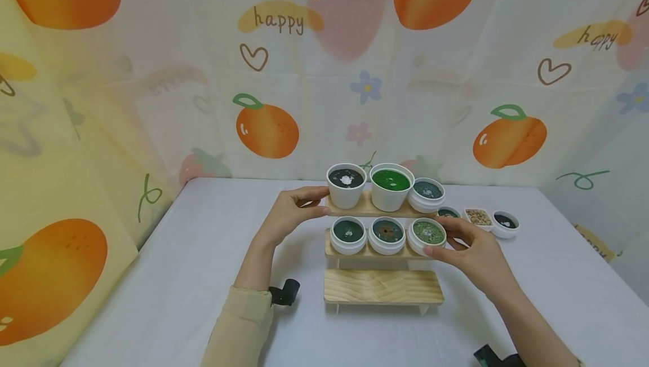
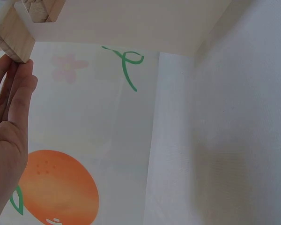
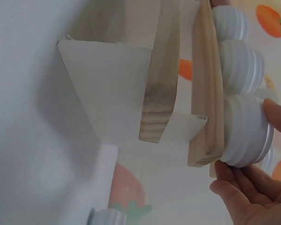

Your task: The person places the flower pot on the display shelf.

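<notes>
Speckled-green-filled round white tub is sitting at the right end of the middle shelf of a wooden rack, the nearer right hand pinching it; the left hand is gripping the top shelf by its left end. Three tubs are lining the middle, two tall white cups and one low tub the top, three small white containers beyond.

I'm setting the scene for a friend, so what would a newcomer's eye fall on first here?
Probably the stepped wooden stand at the middle of the table, its upper two tiers lined with white cups, the bright green one at top center. The left hand holds the top tier's left end; the right hand grips the middle tier's rightmost cup. Behind, big printed oranges brighten the backdrop.
</notes>
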Demonstrator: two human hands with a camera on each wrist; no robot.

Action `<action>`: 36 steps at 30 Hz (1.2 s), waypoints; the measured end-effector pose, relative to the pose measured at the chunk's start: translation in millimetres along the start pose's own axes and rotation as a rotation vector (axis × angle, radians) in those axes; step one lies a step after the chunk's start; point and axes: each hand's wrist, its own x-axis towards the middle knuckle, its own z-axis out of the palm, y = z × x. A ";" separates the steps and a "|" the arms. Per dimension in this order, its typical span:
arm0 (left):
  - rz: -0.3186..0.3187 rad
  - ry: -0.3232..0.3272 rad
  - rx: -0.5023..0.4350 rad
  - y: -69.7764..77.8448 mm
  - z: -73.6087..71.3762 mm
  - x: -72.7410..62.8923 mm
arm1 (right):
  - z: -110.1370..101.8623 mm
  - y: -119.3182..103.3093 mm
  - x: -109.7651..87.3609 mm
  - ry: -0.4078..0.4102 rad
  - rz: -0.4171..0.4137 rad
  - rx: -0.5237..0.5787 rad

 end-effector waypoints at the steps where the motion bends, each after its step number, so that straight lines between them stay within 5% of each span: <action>1: -0.001 0.000 0.001 0.2 0.0 0.0 | -0.1 0.0 0.0 -0.001 0.000 -0.001; 24: 0.008 -0.007 -0.015 -0.4 -0.1 0.2 | -10.6 20.2 -3.9 -0.027 -0.121 0.068; 36: 0.001 0.002 -0.010 -0.3 0.4 -0.7 | -31.3 47.7 5.5 0.089 -0.105 0.012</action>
